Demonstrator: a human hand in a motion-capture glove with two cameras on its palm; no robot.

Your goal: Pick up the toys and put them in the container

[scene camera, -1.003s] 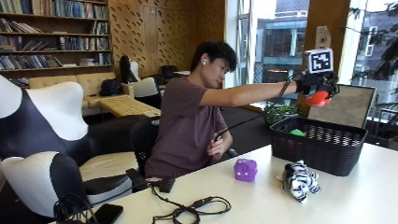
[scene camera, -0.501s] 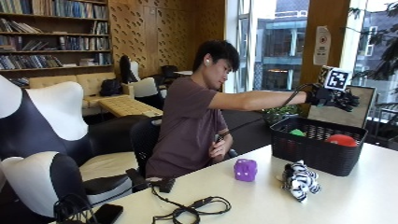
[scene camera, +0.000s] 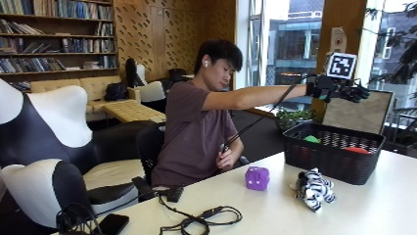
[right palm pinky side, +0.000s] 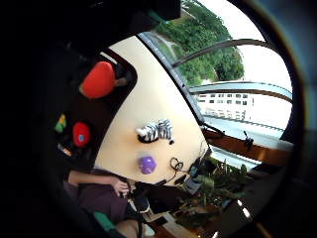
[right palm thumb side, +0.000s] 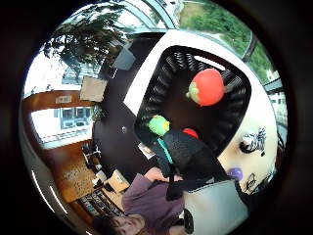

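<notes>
Red toy (scene camera: 356,150) now half-hidden in basket (scene camera: 326,161), right hand (scene camera: 342,90) raised, empty.

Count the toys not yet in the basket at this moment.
2. A purple toy and a zebra plush lie on the table, beside the black basket. The basket's far side could hide others.
</notes>
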